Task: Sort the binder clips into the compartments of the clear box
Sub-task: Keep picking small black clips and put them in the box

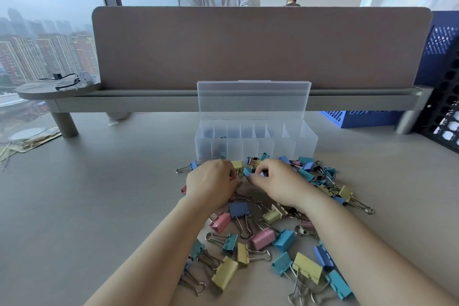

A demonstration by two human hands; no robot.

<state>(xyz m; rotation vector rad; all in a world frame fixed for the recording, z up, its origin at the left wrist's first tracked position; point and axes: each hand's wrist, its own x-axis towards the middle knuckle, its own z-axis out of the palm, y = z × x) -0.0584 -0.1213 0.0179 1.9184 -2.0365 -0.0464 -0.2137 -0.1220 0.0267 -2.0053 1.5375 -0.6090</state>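
Note:
A clear box (255,146) with a row of narrow compartments stands open in the middle of the desk, its lid upright behind it. A few dark clips lie in its left compartments. A heap of binder clips (268,231) in pink, blue, teal, yellow and black spreads in front of the box. My left hand (211,184) is curled over the heap's left part; what its fingers hold is hidden. My right hand (275,181) pinches a small teal clip (247,171) with curled fingers, just in front of the box.
A brown divider panel (260,45) on a grey rail closes off the back of the desk. A blue perforated bin (367,117) and a black crate (444,117) stand at the right. A round shelf with black cords (62,81) sits at the left. Another person sits behind the divider.

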